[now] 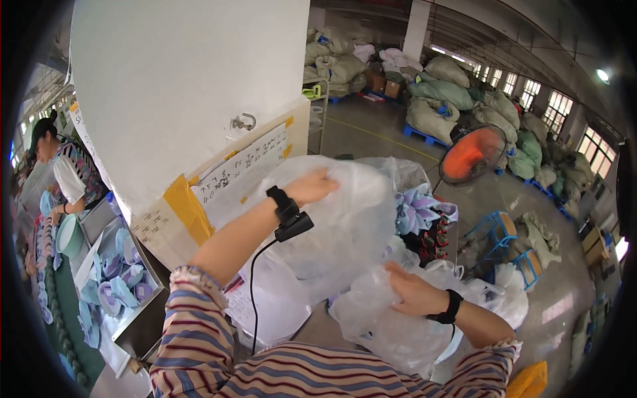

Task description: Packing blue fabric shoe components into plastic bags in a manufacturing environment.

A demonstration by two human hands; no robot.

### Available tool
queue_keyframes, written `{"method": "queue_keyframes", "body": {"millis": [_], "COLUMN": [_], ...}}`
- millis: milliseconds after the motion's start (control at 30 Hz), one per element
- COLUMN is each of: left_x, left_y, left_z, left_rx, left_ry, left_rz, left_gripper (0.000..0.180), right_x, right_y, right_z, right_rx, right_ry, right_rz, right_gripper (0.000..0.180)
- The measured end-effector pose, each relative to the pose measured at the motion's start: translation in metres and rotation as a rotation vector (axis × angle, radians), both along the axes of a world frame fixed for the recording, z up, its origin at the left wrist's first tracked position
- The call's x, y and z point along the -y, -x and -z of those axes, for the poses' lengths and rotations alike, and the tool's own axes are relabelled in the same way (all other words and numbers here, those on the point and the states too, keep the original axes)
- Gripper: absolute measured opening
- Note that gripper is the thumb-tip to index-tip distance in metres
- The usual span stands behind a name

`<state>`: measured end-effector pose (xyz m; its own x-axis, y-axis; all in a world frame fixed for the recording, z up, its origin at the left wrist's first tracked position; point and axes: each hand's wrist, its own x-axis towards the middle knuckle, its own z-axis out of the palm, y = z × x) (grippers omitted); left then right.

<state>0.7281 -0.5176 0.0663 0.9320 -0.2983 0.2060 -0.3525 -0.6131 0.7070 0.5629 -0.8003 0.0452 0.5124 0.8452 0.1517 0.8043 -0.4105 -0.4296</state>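
Observation:
A large clear plastic bag (332, 239) spreads out in front of me, crumpled and puffed up. My left hand (313, 187) is closed at its upper part, the fingertips partly hidden by plastic. Lower and to the right, my right hand (413, 292) pinches a fold of the plastic between thumb and fingers. More clear bags (494, 292) lie bunched beyond my right wrist. White paper sheets (269, 305) with handwriting lie under my left forearm. Behind the bag are light blue and purple fabric pieces (424, 209) and a stack of dark and red items (431, 245).
A white pillar (192, 86) with a taped paper chart stands ahead. At left, a metal tray (142, 318) holds light blue and purple pieces beside a conveyor; a person (66, 172) works there. An orange fan (472, 156), blue stools (494, 232) and stacked sacks (431, 116) stand right.

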Motion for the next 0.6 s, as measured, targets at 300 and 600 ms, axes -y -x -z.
{"method": "queue_keyframes", "body": {"millis": [300, 600], "left_x": [0.032, 0.04], "left_y": [0.131, 0.135], "left_z": [-0.038, 0.005], "left_rx": [0.525, 0.292], "left_ry": [0.318, 0.264], "left_rz": [0.334, 0.709], "left_gripper": [0.035, 0.044], "right_x": [-0.033, 0.065], "right_y": [-0.006, 0.021], "right_z": [-0.056, -0.039], "right_rx": [0.481, 0.184], "right_ry": [-0.443, -0.248], "right_rz": [0.299, 0.278], "right_gripper": [0.079, 0.02]}}
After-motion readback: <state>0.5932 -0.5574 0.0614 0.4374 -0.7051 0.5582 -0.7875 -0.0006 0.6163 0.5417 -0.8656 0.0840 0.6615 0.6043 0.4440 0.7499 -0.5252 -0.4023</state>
